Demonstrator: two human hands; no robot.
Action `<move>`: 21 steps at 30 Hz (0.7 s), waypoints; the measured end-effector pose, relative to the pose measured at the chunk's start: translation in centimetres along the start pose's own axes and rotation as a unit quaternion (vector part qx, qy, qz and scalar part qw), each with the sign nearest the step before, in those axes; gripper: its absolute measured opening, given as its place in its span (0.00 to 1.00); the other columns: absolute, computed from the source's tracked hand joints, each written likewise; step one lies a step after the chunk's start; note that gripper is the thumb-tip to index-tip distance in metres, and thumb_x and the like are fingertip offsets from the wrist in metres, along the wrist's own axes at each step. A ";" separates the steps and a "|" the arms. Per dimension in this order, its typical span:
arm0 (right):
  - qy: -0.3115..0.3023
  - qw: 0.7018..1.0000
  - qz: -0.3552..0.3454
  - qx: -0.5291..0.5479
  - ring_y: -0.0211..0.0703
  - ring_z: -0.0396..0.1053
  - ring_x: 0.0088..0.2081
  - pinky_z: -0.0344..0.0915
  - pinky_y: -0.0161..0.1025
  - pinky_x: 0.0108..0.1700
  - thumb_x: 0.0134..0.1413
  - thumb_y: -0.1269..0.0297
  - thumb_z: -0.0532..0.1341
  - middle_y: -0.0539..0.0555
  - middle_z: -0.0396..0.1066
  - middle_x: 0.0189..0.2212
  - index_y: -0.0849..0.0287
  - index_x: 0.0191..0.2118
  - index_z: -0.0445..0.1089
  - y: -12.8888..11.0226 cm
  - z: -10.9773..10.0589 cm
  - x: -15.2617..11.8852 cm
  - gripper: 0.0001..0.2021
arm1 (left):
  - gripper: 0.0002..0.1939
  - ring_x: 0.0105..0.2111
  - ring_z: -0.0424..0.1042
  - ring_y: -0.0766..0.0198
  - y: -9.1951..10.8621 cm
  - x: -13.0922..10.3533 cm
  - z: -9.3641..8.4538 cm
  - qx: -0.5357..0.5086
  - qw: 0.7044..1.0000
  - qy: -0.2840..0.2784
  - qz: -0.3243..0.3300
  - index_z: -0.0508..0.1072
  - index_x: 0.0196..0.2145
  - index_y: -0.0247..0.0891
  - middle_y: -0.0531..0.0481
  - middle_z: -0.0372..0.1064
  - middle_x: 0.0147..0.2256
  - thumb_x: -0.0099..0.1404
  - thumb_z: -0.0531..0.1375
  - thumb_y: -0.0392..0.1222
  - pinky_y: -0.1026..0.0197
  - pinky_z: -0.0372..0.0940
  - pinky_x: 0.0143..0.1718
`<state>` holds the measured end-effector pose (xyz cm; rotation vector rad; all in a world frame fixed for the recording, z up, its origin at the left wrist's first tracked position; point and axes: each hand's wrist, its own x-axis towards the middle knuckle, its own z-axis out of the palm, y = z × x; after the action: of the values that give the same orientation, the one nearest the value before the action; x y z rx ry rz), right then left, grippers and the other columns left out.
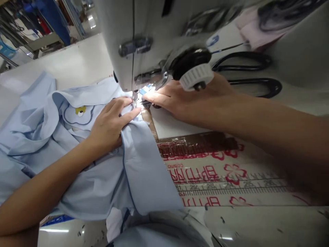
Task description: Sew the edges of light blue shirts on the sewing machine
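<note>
A light blue garment [144,161] with dark piping lies under the needle area of a sewing machine [120,20]. My left hand [110,120] rests on the cloth, fingers stretched, thumb and forefinger tips either side of the presser foot [135,96]. From the right, my right hand [185,97] reaches under the machine head, its fingers drawn together beside the foot. A small blue piece [143,91] shows near those fingertips; glare hides what they hold. On the garment is a patch [78,115] with a yellow flower-like figure.
Black-handled scissors [267,87] lie behind my right forearm. A printed ruler strip [231,185] and brown tape [197,142] cover the table's front edge. Pink cloth [253,29] sits at the back right. Thread scraps dot the floor.
</note>
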<state>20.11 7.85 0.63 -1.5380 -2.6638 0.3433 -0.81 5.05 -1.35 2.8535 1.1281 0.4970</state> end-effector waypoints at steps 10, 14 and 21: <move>-0.005 0.996 0.011 -0.092 0.46 0.65 0.40 0.50 0.43 0.33 0.62 0.64 0.43 0.52 0.69 0.36 0.60 0.47 0.66 -1.2 0.3 -0.1 0.17 | 0.15 0.51 0.59 0.54 0.2 0.1 0.0 -0.011 1.000 -0.001 -0.003 0.66 0.48 0.40 0.45 0.58 0.49 0.64 0.52 0.39 0.50 0.59 0.52; -0.014 0.992 -0.002 -0.122 0.43 0.65 0.38 0.48 0.41 0.31 0.61 0.66 0.44 0.52 0.70 0.37 0.61 0.46 0.66 -0.2 0.1 -0.2 0.16 | 0.15 0.51 0.59 0.54 0.5 0.0 0.2 -0.007 1.000 0.011 -0.010 0.66 0.48 0.39 0.44 0.58 0.49 0.63 0.52 0.39 0.49 0.59 0.51; -0.030 0.985 0.012 -0.172 0.42 0.67 0.28 0.44 0.37 0.24 0.58 0.67 0.50 0.56 0.71 0.28 0.62 0.45 0.66 0.4 -1.3 -1.0 0.12 | 0.14 0.53 0.59 0.54 0.6 -0.4 -0.2 -0.011 0.999 0.039 0.012 0.63 0.47 0.32 0.38 0.61 0.50 0.63 0.50 0.34 0.49 0.59 0.53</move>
<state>21.16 7.37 1.86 -1.6687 -2.8705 -0.0790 -0.74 4.29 -1.22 2.8556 1.0951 0.6214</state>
